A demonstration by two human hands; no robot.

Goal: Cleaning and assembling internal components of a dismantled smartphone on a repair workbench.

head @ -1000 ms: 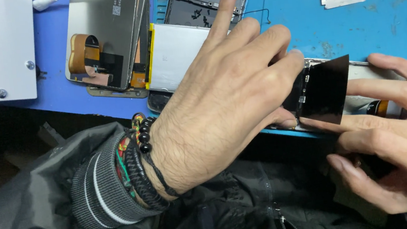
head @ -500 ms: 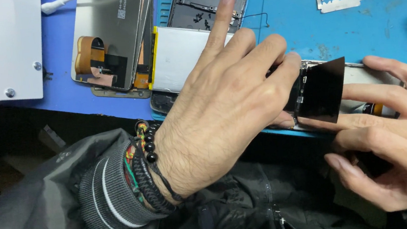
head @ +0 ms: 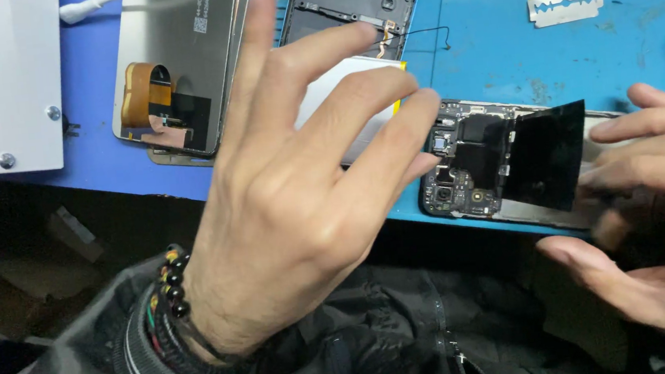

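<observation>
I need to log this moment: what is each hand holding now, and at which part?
The right hand holds the opened phone at its right end, fingers on it. The left hand is lifted, fingers spread, holding nothing.

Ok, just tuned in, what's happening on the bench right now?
A person is working on an opened phone at the edge of the blue mat. The right hand holds a black sheet lifted off its circuit board. The left hand hovers above, fingers spread, holding nothing. A razor blade lies farther back.
</observation>
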